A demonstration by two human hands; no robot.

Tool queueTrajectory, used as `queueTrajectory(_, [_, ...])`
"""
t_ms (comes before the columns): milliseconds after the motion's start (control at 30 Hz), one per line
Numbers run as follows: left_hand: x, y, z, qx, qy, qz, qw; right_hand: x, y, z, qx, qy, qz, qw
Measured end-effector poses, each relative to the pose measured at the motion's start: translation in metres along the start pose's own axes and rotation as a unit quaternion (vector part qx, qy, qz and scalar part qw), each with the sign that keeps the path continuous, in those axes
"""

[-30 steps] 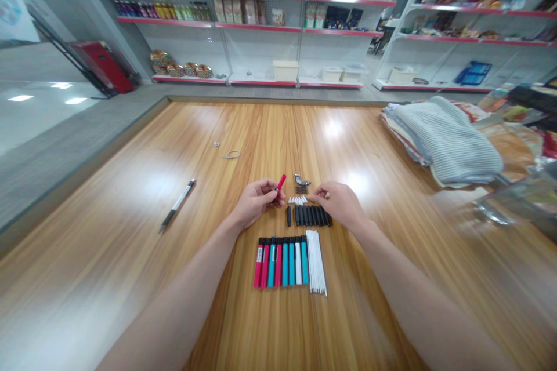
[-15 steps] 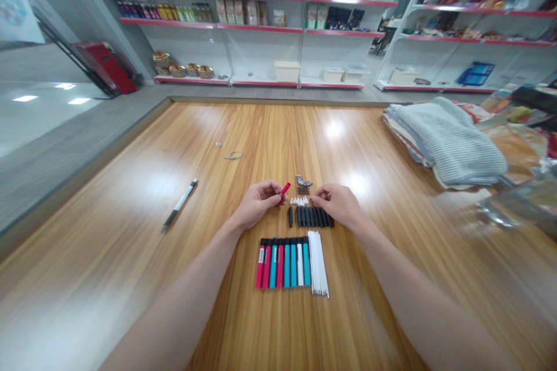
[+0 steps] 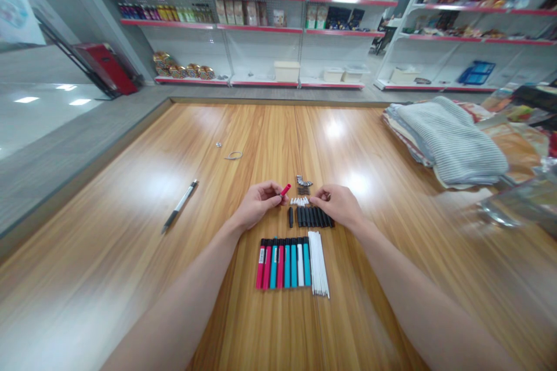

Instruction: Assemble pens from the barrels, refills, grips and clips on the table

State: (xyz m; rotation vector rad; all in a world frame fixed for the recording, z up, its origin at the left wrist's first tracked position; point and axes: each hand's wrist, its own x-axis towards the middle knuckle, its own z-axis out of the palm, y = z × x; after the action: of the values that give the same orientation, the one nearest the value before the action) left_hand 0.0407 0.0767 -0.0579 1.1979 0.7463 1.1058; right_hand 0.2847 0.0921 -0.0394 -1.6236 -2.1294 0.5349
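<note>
My left hand [image 3: 261,203] is closed around a red pen barrel [image 3: 285,189], its end tilted up to the right. My right hand [image 3: 335,203] has thumb and fingertips pinched at the right end of a row of small white plastic pieces [image 3: 299,201]; whether something is between them is too small to make out. Black pen grips [image 3: 311,217] lie just below, one [image 3: 291,217] set apart on the left. Springs [image 3: 303,190] and silvery metal tips [image 3: 304,181] lie above the white pieces. Nearer me are red, blue and white pen barrels [image 3: 281,266] with black ends, beside white refills [image 3: 319,266].
An assembled pen [image 3: 180,206] lies to the left on the wooden table [image 3: 209,313]. Farther back are a looped white tie [image 3: 234,155] and a small silvery bit [image 3: 218,144]. Folded cloths [image 3: 448,139] and a clear plastic container [image 3: 522,203] occupy the right side.
My right hand has shifted very slightly left, its fingertips now at the end of the white pieces. My left hand keeps the red barrel in the same place.
</note>
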Motion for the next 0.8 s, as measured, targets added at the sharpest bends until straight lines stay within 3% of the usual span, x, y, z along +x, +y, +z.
queueTrajectory(467, [0.0,0.0,0.0,-0.008,-0.005,-0.003,1.0,0.002,0.005,0.002,0.003,0.006,0.015,1.0])
queueTrajectory(633, [0.0,0.002,0.0,-0.006,-0.009,-0.003,1.0,-0.003,-0.01,-0.025,-0.062,0.017,0.038,0.997])
queueTrajectory(700, [0.0,0.002,0.0,-0.004,-0.011,-0.003,1.0,-0.011,-0.019,-0.042,-0.092,-0.072,0.041,0.992])
queueTrajectory(800, [-0.001,0.002,0.0,-0.005,-0.018,-0.005,1.0,-0.024,-0.029,-0.056,-0.071,-0.277,0.064,0.956])
